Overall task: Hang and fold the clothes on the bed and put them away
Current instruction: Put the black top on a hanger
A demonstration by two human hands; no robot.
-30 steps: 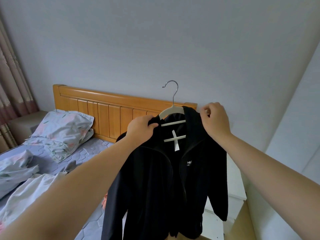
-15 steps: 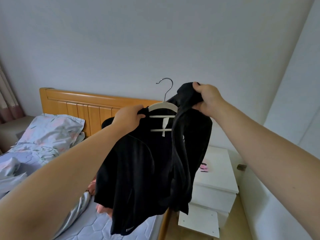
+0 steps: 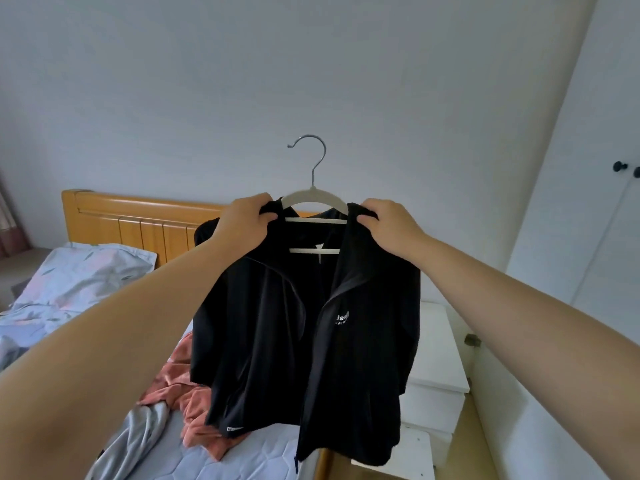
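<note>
On the bed (image 3: pixel 242 459) at the left lie a floral pillow (image 3: pixel 86 271), a grey cloth (image 3: pixel 138 438) and a crumpled salmon garment (image 3: pixel 180 403). The grip of the left hand (image 3: pixel 242 223) pinches one shoulder of the black jacket (image 3: pixel 277 341), which hangs on a white hanger (image 3: pixel 313 199), held up over the bed's edge. The grip of the right hand (image 3: pixel 388 226) pinches the other shoulder. A white nightstand (image 3: pixel 440 358) stands behind the jacket at the right.

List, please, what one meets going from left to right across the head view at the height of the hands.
Wooden headboard → left hand, holding the collar of the black jacket → white hanger → right hand, holding the collar's other side → wardrobe door knob.
</note>
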